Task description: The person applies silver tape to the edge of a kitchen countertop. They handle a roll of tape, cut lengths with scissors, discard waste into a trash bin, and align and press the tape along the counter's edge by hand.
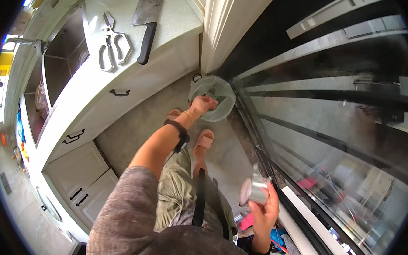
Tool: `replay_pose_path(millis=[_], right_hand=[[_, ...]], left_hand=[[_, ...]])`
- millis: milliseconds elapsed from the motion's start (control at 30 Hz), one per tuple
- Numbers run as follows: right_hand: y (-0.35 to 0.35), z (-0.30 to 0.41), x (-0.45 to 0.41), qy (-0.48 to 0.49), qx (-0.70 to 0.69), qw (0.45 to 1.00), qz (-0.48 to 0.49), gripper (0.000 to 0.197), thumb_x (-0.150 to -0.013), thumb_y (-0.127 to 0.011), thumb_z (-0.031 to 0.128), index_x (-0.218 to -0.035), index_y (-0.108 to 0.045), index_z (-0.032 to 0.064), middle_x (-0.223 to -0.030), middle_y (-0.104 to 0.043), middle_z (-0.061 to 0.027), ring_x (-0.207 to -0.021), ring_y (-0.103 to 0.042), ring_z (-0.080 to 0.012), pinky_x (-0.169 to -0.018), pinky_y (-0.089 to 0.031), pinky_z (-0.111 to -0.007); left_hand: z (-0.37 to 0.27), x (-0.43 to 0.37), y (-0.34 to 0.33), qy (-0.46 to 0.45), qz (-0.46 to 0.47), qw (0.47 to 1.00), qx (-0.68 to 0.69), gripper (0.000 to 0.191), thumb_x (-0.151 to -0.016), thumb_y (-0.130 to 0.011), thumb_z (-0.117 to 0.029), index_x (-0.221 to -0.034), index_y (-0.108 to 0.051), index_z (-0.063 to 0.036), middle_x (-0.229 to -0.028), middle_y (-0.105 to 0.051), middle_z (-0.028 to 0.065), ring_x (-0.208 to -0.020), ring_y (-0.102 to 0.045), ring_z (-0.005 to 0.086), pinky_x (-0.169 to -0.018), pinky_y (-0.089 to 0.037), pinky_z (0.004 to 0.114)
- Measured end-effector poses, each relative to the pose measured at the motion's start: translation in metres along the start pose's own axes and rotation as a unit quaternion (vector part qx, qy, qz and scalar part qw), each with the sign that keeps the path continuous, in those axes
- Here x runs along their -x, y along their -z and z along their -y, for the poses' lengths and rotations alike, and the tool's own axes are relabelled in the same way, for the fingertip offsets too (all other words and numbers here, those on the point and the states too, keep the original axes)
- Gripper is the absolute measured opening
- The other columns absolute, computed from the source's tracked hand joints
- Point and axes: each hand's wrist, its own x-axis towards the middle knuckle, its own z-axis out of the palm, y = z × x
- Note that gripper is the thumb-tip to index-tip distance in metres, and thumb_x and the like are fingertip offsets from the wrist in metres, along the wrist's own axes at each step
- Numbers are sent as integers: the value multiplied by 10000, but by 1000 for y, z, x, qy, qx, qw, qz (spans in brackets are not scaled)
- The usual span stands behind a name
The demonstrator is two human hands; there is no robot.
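Note:
My left hand is over the opening of a round bin with a pale translucent liner. Its fingers are bunched near something dark in the bin; blur hides whether they grip it. On the lower right, my right hand holds a small silvery, partly clear object, blurred, perhaps a roll or packet. Metal kitchen shears lie on the pale countertop, their handles partly spread. Beside them, a cleaver with a black handle lies with its grip over the counter's edge.
A sink is set in the counter at left, above white cabinets with black handles. A black-framed glass door stands close on the right, beside the bin. My feet in pink slippers are just below the bin. Assorted items lie lower right.

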Motion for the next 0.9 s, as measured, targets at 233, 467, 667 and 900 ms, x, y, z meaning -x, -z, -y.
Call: replay_pose_path(millis=[233,467,667,900], right_hand=[[-41,39,-32,80,10,969,236,725,-827,-616,-31,-1449,-243,-18,-1263,-541,-185,-1076,-595,-229,-826,-522,-297],[-125,80,-20,102,81,881,454,811,-821,-611,-42,-1482,-146,14,-1150,-615,-159,-1007,-620,-192,-882,-488,-313],[-209,86,4,158,176,790,566,856,-794,-639,-43,-1487,-140,19,-1091,-635,-142,-963,-626,-178,-868,-488,-295],[-337,90,33,340,214,656,639,474,-717,-743,12,-1165,-585,12,-998,-665,-83,-900,-639,-209,-1069,-334,-402]], left_hand=[[-128,226,35,-57,319,924,202,518,-990,-410,-452,-1251,-532,-21,-1133,-627,67,-1068,-574,158,-882,-455,310],[-152,375,103,-132,146,978,65,355,-872,-701,-203,-1152,-603,-9,-953,-634,-8,-851,-556,54,-748,-453,214],[-121,451,159,-202,-66,977,34,183,-855,-719,-198,-860,-671,-21,-730,-579,-56,-675,-493,14,-609,-416,191],[-90,537,260,-258,-234,934,75,95,-845,-684,-80,-822,-621,-13,-727,-600,20,-666,-555,73,-581,-450,219]])
